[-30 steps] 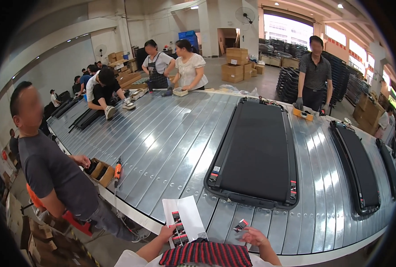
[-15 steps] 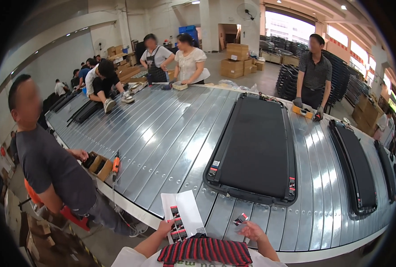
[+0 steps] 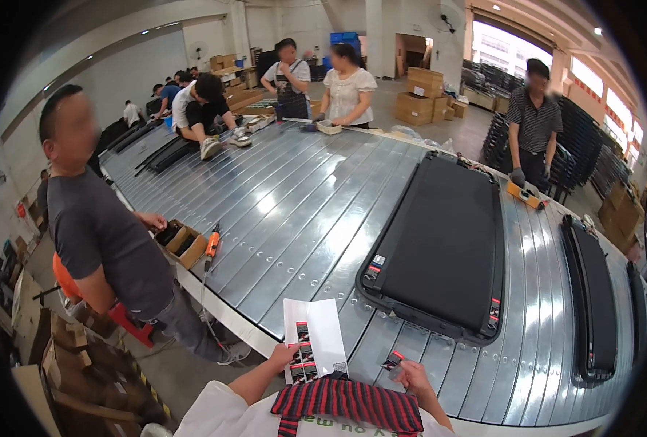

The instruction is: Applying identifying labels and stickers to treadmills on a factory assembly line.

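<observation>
My left hand [image 3: 283, 357] pinches the left edge of a white label sheet [image 3: 326, 326], which bears several small black-and-red labels along that side. Between the fingertips of my right hand [image 3: 415, 376] is one loose black-and-red label [image 3: 393, 360], held above the metal table [image 3: 287, 240] and apart from the sheet. Beyond it lies a large black framed panel [image 3: 443, 247], flat on the table. Similar small labels sit at its two near corners. A red-and-black striped cloth [image 3: 349, 406] crosses my front and hides part of the sheet's lower edge.
To the left stands a co-worker [image 3: 101, 226] beside a cardboard box [image 3: 185, 244] and an orange power screwdriver [image 3: 212, 247]. Another black panel [image 3: 593, 298] lies at the right. Across the table a gloved co-worker [image 3: 534, 124] reaches toward a yellow box [image 3: 525, 195]. Further people are at the far side.
The whole scene has shifted right in view. My right hand still holds the label, its fingers drawn closer together. A far co-worker has raised a hand toward the head.
</observation>
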